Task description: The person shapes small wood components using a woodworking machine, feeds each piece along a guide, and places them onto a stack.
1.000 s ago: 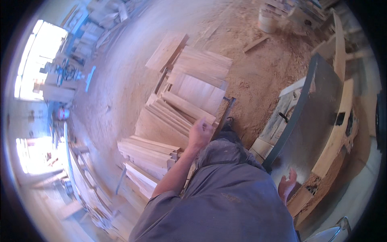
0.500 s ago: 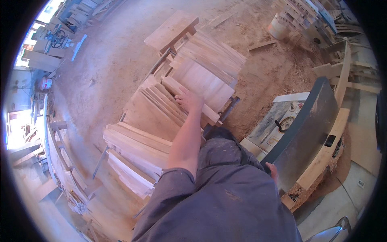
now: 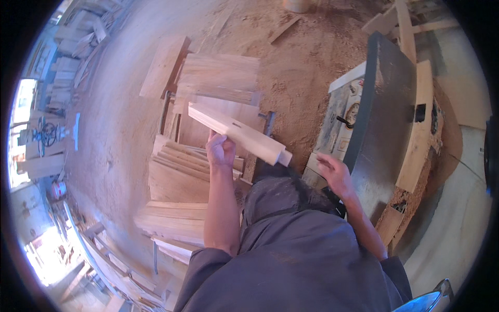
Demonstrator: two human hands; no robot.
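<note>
My left hand (image 3: 220,150) grips a pale wooden board (image 3: 238,133) by its underside and holds it lifted, slanting from upper left down to lower right, over the stacks of cut boards (image 3: 179,171). The board has a small dark slot in its face. My right hand (image 3: 334,174) hangs with fingers apart just right of the board's lower end, not touching it, beside the dark flat machine table (image 3: 383,112).
More board stacks (image 3: 218,78) lie further off on a low cart. Sawdust covers the floor (image 3: 306,57). A long wooden fence (image 3: 418,125) runs along the machine table's right side. Timber racks (image 3: 67,52) and a bright opening line the left edge.
My left hand, which rested on the stack, has closed on one board and raised it toward me. My right hand has come up beside the machine table.
</note>
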